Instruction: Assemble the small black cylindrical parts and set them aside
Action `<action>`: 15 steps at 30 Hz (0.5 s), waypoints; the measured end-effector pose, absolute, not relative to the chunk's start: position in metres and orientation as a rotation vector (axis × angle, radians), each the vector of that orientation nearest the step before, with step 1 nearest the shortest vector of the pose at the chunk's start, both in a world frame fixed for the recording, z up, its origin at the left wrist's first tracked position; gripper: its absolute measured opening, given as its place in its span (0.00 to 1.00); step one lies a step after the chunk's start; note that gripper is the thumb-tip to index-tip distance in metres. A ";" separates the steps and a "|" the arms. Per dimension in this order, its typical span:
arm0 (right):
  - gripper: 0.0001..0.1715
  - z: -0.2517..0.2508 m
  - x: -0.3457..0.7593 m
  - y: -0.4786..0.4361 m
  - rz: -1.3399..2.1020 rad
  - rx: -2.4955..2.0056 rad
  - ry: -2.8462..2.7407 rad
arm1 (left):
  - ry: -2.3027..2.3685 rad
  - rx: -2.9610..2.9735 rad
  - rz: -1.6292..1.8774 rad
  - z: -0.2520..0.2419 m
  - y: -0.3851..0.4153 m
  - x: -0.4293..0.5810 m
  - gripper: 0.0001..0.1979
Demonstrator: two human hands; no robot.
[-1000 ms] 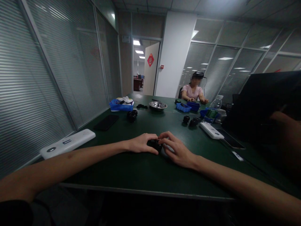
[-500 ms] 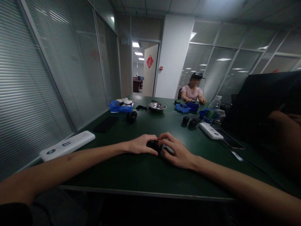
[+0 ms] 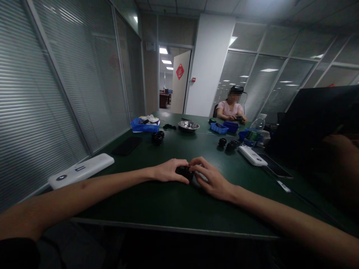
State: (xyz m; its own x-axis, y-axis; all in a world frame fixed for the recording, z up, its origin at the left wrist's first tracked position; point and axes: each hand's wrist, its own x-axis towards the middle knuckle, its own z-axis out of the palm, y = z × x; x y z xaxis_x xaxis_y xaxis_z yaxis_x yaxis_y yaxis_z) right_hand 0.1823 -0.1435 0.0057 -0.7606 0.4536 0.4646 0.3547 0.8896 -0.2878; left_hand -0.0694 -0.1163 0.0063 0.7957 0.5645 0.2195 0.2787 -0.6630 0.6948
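Observation:
Near the middle of the green table [image 3: 157, 201], a small glossy black part [image 3: 183, 170] lies between my two hands; its exact kind does not show. My left hand [image 3: 171, 170] curls around it from the left, thumb on the near side and fingers on the far side. From the right, my right hand [image 3: 210, 179] rests its bent fingertips on the part's right end. Both hands are closed on it, low over the tabletop. The fingers cover much of the part.
Round black parts [image 3: 157, 138] and others [image 3: 231, 145] stand farther back. Around them are a steel bowl [image 3: 181, 129], a blue basket [image 3: 144, 127], a water bottle [image 3: 254, 130], white power banks [image 3: 81, 171] and a dark phone [image 3: 126, 145]. A person [image 3: 230, 108] sits across the table.
My view has shifted slightly. My right fingers have drawn a little closer together on the black part. The person across now holds a dark object up in their hands.

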 end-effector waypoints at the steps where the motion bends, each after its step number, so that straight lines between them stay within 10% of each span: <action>1: 0.18 0.006 0.182 -0.143 0.249 -0.578 -2.514 | 0.624 2.316 0.557 0.006 -0.116 -0.069 0.21; 15: 0.16 0.009 0.184 -0.147 0.251 -0.588 -2.536 | 0.613 2.320 0.557 0.006 -0.115 -0.069 0.21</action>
